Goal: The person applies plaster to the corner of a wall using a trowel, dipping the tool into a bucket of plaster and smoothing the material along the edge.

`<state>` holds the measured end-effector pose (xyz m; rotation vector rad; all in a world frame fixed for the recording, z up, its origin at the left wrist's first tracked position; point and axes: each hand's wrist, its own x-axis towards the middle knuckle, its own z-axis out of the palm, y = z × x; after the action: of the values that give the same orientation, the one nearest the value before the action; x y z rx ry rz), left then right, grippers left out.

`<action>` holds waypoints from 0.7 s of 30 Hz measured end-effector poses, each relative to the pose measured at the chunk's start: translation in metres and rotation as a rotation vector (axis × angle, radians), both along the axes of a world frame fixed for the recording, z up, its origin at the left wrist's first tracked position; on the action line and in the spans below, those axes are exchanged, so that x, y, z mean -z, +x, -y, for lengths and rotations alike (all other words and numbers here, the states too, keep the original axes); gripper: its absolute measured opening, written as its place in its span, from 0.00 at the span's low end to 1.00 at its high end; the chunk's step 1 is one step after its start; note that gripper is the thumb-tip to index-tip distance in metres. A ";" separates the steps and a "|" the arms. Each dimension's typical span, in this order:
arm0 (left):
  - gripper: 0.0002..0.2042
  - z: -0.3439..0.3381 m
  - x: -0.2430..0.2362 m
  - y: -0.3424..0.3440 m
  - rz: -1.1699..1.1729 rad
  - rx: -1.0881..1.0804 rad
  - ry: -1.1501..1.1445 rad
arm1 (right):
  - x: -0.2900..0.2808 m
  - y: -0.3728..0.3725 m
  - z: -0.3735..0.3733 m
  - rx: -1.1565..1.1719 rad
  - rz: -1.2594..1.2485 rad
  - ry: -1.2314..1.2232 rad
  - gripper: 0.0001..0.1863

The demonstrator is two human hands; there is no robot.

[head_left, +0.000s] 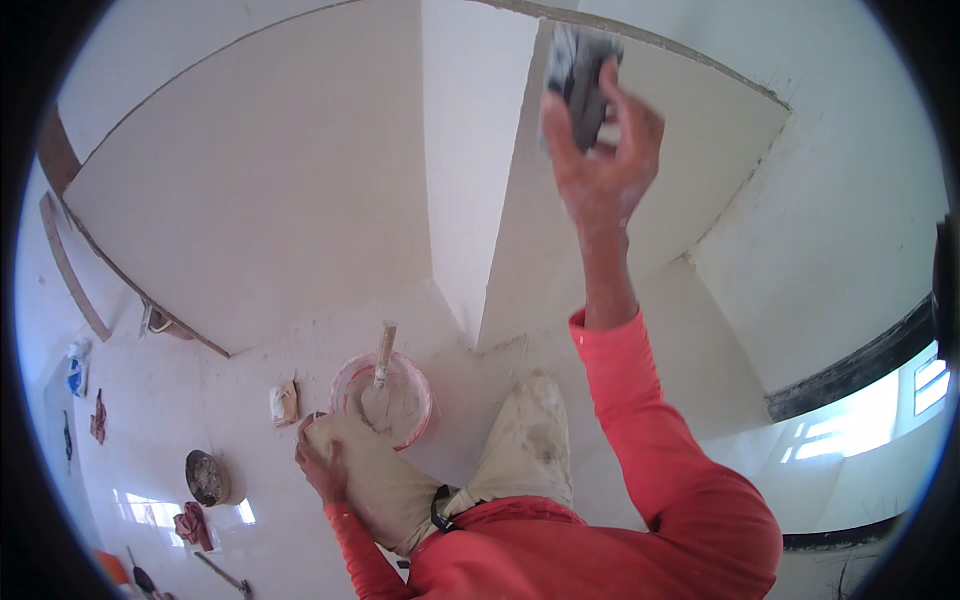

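Note:
My right hand (610,160) reaches up and forward, its thumb and fingers closed round a dark grey sanding block (582,75). The block lies against the pale wall panel (640,120), close under its top edge, right of a projecting white corner (470,150). Some of its outline is smeared by motion. My left hand (322,465) rests on my left knee with its fingers spread out and nothing in it. Between my knees and the wall stands a pink-rimmed bucket (428,400) holding whitish matter. A pale handle (386,345) sticks up out of it.
A small torn packet (285,403) lies left of the bucket. Farther left on the floor are a dark bowl (207,477) of grey matter, a crumpled red cloth (192,525) and a long-handled tool (224,575). A dark ledge (850,365) curves along the right.

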<state>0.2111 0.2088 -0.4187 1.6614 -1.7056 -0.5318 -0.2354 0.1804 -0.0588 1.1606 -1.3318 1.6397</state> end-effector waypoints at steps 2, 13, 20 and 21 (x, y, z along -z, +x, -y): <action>0.31 -0.001 0.000 -0.003 -0.008 -0.017 0.034 | -0.017 -0.007 0.019 -0.030 -0.090 -0.105 0.30; 0.32 0.005 0.021 0.007 0.012 -0.063 0.073 | 0.213 0.016 -0.008 0.013 0.175 0.235 0.32; 0.31 0.000 0.010 0.004 0.010 -0.047 0.079 | 0.075 -0.006 0.005 0.063 -0.076 -0.049 0.34; 0.31 0.003 0.011 0.000 0.006 -0.030 0.062 | 0.050 -0.013 0.012 0.069 -0.112 -0.100 0.33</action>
<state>0.2115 0.2061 -0.4296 1.7309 -1.6809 -0.5710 -0.2484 0.1681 -0.1086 1.1183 -1.1927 1.5507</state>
